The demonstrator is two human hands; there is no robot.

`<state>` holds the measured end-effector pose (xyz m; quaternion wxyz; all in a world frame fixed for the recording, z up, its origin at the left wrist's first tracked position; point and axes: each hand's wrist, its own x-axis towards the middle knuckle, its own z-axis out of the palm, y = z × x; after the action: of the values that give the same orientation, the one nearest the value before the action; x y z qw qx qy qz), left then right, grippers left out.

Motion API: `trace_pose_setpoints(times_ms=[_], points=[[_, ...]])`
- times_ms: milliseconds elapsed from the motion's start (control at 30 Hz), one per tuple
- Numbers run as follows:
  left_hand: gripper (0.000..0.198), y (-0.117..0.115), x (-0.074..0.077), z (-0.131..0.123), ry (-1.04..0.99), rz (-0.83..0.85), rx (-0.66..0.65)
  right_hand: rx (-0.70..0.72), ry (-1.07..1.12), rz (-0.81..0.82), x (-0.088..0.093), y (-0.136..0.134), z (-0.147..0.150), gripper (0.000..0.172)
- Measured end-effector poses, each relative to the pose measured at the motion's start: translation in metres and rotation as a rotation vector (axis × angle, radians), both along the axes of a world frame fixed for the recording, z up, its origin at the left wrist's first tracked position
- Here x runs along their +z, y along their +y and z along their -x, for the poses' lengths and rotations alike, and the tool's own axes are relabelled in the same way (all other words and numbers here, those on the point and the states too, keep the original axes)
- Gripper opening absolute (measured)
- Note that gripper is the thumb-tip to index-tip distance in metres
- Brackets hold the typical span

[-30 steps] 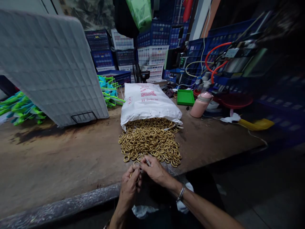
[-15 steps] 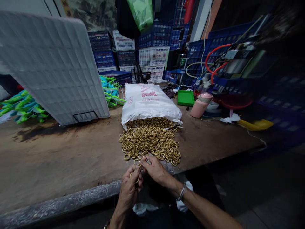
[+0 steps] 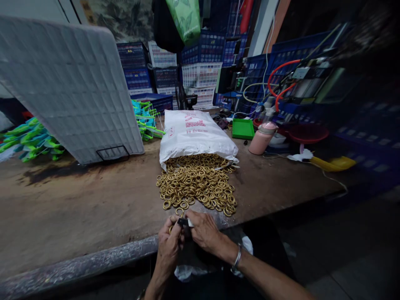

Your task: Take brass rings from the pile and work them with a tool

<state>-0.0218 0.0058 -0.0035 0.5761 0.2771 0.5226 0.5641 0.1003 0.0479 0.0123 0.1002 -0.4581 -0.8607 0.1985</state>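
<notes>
My left hand [image 3: 168,238] is closed on a gold-coloured ring [image 3: 170,229], with its thumb and fingers pinched together near the table edge. Just to the right, my right hand [image 3: 204,231] grips a small flat tool [image 3: 184,223], black at one end and pale at the other. The tool's black end reaches the left fingertips; I cannot make out its exact kind. Beyond both hands lies a pile of gold-coloured rings [image 3: 195,183], spilling from the mouth of a white sack [image 3: 196,129] with red print. A few loose rings lie close to my fingers.
A large pale ribbed panel [image 3: 71,91] stands on the left of the table [image 3: 93,204], near green and blue plastic pieces [image 3: 145,121]. On the right are a green tray [image 3: 243,128], a pink bottle [image 3: 262,138] and a yellow scoop-like piece [image 3: 334,163]. Stacked crates [image 3: 201,75] stand behind.
My right hand has turned over, so the tool's black end now shows at the left fingertips. The left hand stays nearly in place, holding the ring.
</notes>
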Motion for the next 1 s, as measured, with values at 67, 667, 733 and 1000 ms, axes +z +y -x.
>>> trace_pose_setpoints(times_ms=[67, 667, 733, 1000], points=[[0.030, 0.000, 0.000, 0.001, 0.036, -0.015, -0.001, -0.017, -0.027, 0.001, 0.000, -0.001, 0.002, 0.028], [0.023, -0.010, 0.007, 0.024, -0.396, 0.011, 0.037, -0.072, -0.009, -0.074, -0.015, 0.017, 0.013, 0.027], [0.023, -0.011, 0.006, 0.028, -0.422, 0.026, 0.050, -0.060, -0.011, -0.078, -0.019, 0.018, 0.020, 0.028], [0.018, -0.009, 0.002, 0.039, -0.579, 0.023, 0.070, -0.124, -0.083, -0.059, -0.028, 0.024, 0.033, 0.025]])
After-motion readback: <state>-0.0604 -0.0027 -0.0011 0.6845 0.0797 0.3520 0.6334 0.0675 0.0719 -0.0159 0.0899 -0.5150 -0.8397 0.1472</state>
